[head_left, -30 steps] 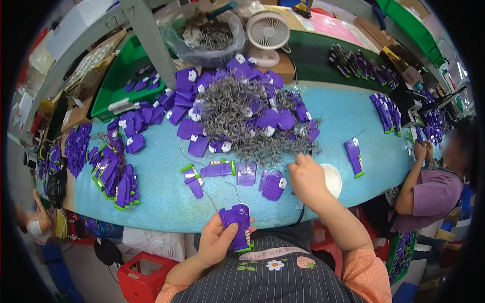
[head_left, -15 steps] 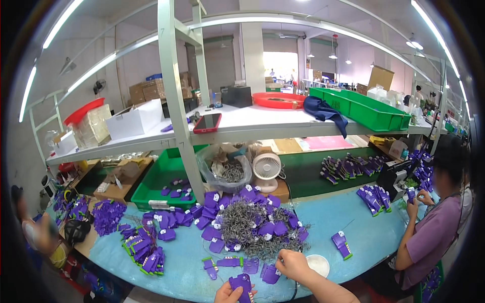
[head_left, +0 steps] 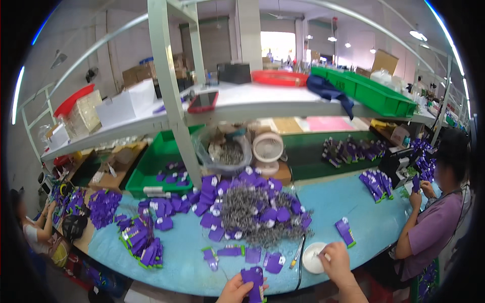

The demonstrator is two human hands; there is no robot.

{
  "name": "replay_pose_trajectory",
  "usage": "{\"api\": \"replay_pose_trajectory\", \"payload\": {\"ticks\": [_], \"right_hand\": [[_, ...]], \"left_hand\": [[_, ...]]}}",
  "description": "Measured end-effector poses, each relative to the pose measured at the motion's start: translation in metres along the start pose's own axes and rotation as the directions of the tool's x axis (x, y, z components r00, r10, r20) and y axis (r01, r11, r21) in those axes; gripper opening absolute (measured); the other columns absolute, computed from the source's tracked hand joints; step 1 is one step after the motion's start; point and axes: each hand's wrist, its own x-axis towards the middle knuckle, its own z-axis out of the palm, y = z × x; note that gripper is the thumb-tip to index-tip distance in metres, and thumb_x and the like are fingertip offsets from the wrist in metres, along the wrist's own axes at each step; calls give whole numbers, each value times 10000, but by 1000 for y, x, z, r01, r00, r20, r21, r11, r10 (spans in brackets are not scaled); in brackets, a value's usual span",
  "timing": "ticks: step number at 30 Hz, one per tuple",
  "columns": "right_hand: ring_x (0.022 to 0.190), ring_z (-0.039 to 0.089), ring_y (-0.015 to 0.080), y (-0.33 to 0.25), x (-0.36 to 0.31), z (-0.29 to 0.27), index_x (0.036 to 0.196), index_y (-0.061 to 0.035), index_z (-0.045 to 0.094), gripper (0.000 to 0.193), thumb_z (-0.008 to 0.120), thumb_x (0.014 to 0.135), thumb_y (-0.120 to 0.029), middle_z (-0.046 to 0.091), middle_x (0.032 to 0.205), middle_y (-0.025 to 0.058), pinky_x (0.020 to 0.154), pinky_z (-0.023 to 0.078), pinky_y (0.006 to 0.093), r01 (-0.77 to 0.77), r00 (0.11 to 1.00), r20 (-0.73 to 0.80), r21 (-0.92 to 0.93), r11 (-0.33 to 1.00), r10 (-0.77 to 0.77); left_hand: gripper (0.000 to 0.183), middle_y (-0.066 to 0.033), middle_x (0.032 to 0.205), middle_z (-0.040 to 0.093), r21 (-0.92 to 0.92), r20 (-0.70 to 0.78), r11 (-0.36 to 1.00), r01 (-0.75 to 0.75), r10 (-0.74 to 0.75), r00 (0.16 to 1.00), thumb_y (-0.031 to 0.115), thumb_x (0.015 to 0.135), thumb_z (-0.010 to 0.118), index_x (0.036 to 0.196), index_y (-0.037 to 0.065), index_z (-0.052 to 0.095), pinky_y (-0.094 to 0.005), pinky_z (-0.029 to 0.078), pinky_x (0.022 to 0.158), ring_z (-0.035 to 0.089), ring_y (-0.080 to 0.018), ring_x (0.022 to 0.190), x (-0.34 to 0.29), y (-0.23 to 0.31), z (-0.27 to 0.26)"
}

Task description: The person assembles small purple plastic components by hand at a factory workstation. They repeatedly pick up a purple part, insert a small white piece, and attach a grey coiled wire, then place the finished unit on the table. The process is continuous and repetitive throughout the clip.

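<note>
My left hand (head_left: 233, 290) grips a flat purple plastic piece (head_left: 253, 281) with a green and white end, near the table's front edge. My right hand (head_left: 336, 262) is over a small white bowl (head_left: 308, 259), thumb and fingers pinched together at its inside; anything between the fingertips is too small to make out. Left of the bowl lies a slim tool (head_left: 298, 252) with a yellowish end. Several loose purple pieces (head_left: 273, 262) lie in a row beyond my left hand. Behind them rises a heap of tangled grey metal parts (head_left: 247, 209), mixed with purple pieces.
Bundled purple pieces (head_left: 141, 242) lie at left; one piece (head_left: 345, 232) is alone at right. A green crate (head_left: 136, 174), a bagged container (head_left: 222, 146) and a small fan (head_left: 268, 147) stand behind, under a shelf (head_left: 283, 106). A co-worker (head_left: 429, 222) works at right, another at far left.
My right hand has moved right, from above the purple pieces to the bowl, uncovering the slim tool. My left hand keeps hold of its piece. The whole view has shifted slightly.
</note>
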Motion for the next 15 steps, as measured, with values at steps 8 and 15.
{"api": "replay_pose_trajectory", "payload": {"ticks": [8,15], "right_hand": [[910,487,171,-80,12,13,860,-3,523,43,534,819,0,522,988,122,793,383,289,-228,973,206,855,466,100],[872,509,129,-86,4,44,881,-2,504,39,503,877,-41,522,1046,118,788,420,269,-350,932,363,898,266,-2]], "left_hand": [[362,-149,1159,518,131,96,991,18,-30,995,68,918,419,1265,13,330,-368,459,890,556,-237,1031,21,12,18],[363,-135,1196,488,185,80,983,-21,6,997,47,918,392,1271,-8,324,-336,457,895,537,-221,1061,14,9,19]]}}
